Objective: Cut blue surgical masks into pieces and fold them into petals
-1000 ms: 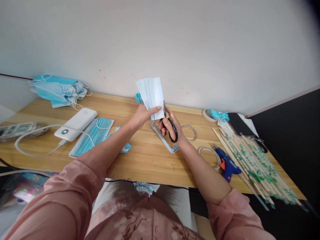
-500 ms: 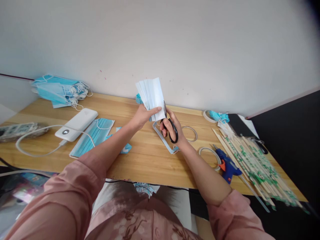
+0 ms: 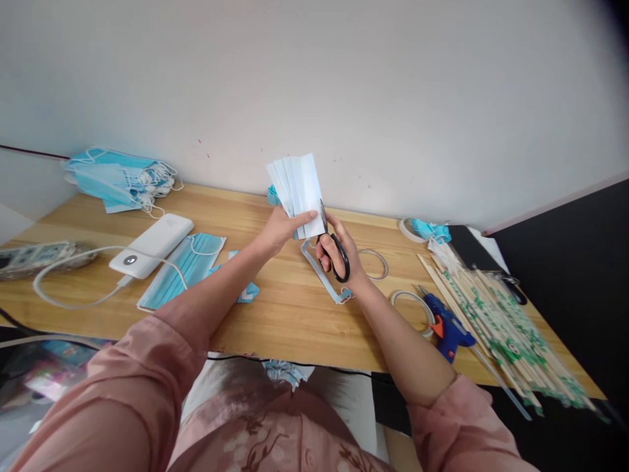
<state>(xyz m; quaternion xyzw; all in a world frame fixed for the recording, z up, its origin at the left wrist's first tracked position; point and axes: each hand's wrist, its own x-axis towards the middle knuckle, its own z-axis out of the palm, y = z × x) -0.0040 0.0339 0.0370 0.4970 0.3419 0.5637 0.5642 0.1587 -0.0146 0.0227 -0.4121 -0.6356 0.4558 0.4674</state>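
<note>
My left hand (image 3: 281, 228) pinches a pleated face mask (image 3: 299, 190), white side toward me, and holds it upright above the wooden table (image 3: 275, 308). My right hand (image 3: 339, 252) is closed in the black handles of a pair of scissors (image 3: 334, 248). The blades reach up along the mask's right edge. A thin blue strip (image 3: 322, 274) hangs from the mask's lower edge down to the table.
A white power bank (image 3: 151, 244) with a cable and blue masks (image 3: 184, 269) lie at the left, a stack of masks (image 3: 120, 178) at the back left. Tape rings (image 3: 376, 262), a blue glue gun (image 3: 446, 324) and several wooden sticks (image 3: 496, 321) lie at the right.
Both hands and the mask are almost still. The scissors have shifted slightly along the mask's edge.
</note>
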